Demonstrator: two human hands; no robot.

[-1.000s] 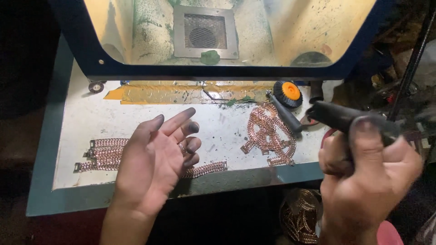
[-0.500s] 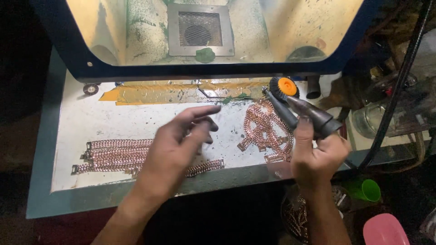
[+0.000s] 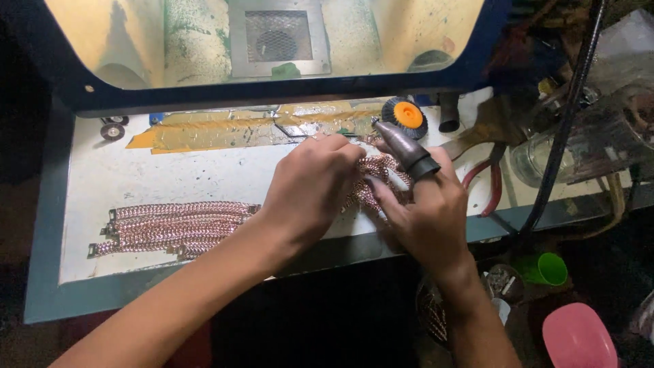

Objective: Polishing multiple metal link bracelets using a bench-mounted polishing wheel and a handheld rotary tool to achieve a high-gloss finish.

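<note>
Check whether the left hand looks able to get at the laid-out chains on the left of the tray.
Probably yes. The left hand is on the tangled chain pile, and bare tray lies between it and the straightened chains; nothing blocks the way.

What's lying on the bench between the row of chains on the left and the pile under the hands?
Between the laid-out chains and the tangled chain pile, the head view shows only bare white bench top, crossed by the left hand.
</note>
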